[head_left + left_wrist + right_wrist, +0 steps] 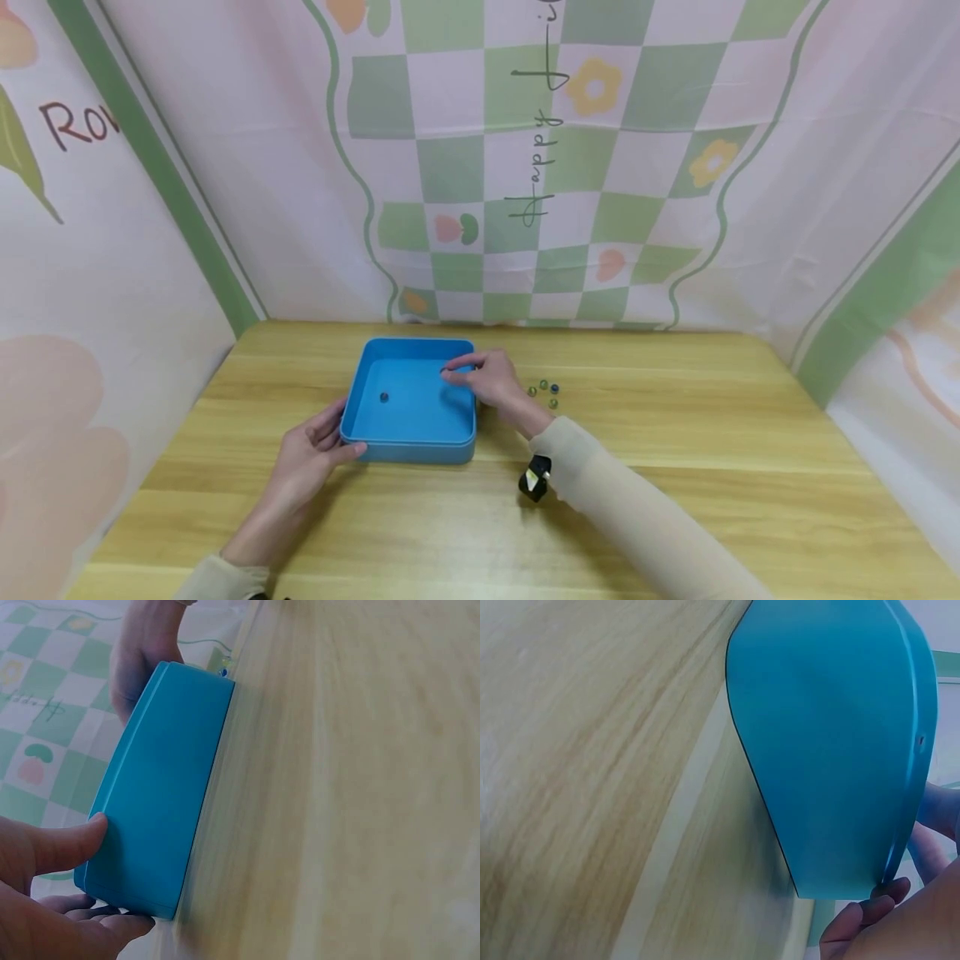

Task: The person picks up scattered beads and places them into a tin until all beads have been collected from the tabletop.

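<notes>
A square blue box with an open top stands on the table. My left hand grips its near left corner, thumb on the front wall and fingers along the left side. Over the box's right part, my right hand pinches a small dark marble between thumb and fingertips, mostly covered by them. Another dark marble lies on the box floor toward the left. The left wrist view shows the box's outer wall with the left thumb pressed on it. In the right wrist view, the box wall hides the marbles inside.
Several marbles, greenish and blue, lie on the wooden table right of the box, beyond the right wrist. A black wrist device hangs under the right sleeve. A patterned curtain rises behind the table's far edge.
</notes>
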The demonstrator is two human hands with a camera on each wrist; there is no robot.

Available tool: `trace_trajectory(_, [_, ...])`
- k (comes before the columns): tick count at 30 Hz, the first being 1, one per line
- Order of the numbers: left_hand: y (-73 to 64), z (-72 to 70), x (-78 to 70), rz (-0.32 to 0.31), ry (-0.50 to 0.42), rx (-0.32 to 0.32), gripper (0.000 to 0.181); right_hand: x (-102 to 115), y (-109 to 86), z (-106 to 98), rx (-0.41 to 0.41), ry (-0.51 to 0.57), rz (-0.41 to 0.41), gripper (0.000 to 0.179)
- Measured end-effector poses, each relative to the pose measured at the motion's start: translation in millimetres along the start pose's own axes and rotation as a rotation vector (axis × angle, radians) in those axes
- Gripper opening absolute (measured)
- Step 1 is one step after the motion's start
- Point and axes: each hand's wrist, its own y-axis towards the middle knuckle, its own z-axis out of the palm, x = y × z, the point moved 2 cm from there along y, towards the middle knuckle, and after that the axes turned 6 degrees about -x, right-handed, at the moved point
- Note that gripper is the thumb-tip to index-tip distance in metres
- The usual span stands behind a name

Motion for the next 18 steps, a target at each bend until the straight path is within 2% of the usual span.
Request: trace_trajectory(18, [-1.4, -0.2, -1.5, 0.008, 0.009, -0.004, 0.078, 0.1, 0.8, 2.2, -0.007, 0.024, 0.023, 0.014])
